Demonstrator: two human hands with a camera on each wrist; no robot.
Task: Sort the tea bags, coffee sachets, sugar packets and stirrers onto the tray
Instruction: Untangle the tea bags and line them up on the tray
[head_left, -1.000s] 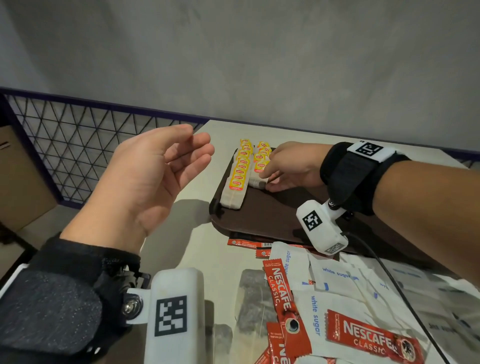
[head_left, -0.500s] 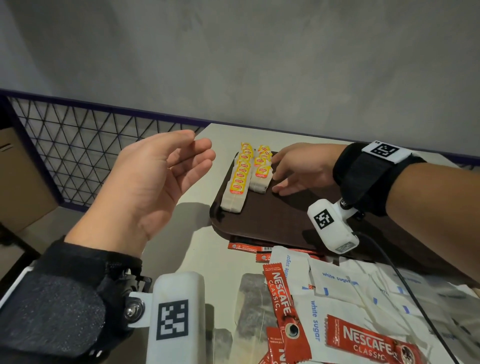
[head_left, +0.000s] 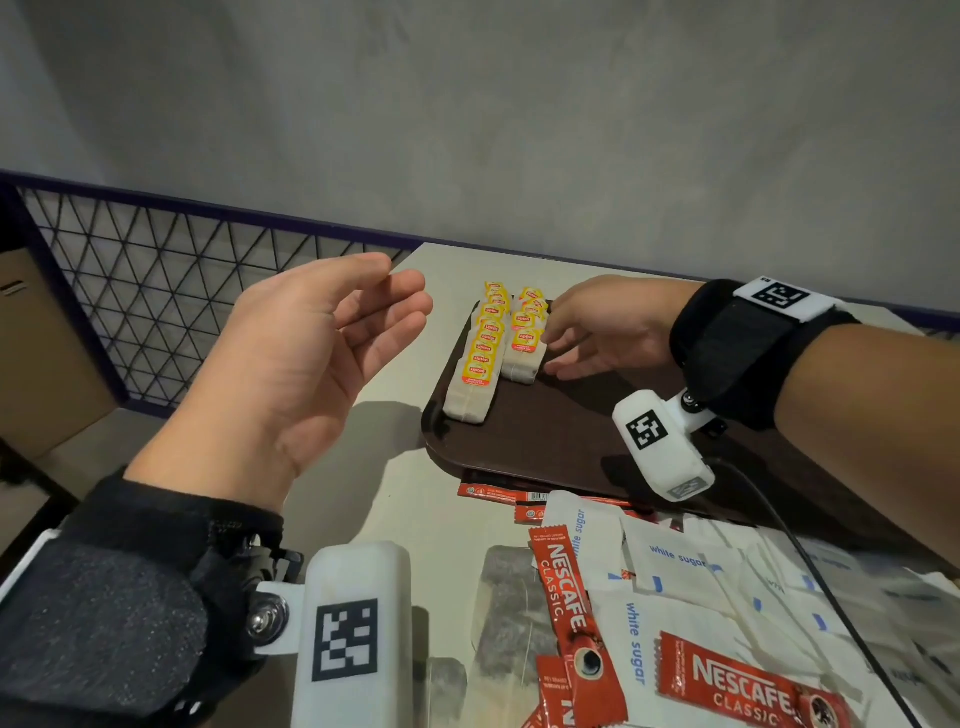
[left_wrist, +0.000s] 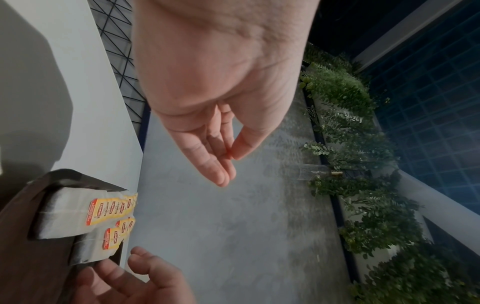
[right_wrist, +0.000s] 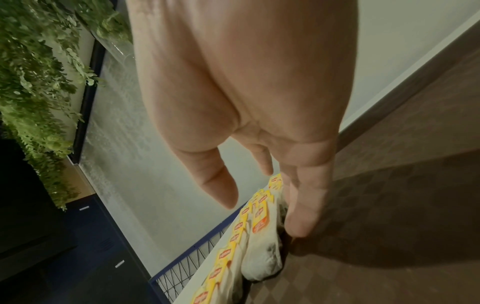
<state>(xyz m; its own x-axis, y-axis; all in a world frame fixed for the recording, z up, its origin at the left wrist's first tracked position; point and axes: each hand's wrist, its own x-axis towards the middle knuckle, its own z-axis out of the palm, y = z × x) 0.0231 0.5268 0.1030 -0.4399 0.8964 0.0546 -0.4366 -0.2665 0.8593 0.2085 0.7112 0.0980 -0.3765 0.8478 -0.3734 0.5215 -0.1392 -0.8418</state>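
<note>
- The white paper tea bags with yellow-and-red tags (head_left: 523, 347) should be light, soft and easily crushed; I'd nudge a row by its long side or pinch one bag at its edges.
- They lie in two overlapping rows at the far left corner of the dark brown plastic tray (head_left: 566, 441).
- My right hand (head_left: 608, 332) sits relaxed, fingertips beside the shorter row, holding nothing.
- My left hand (head_left: 291, 364) hovers left of the tray, loosely open and empty.
</note>
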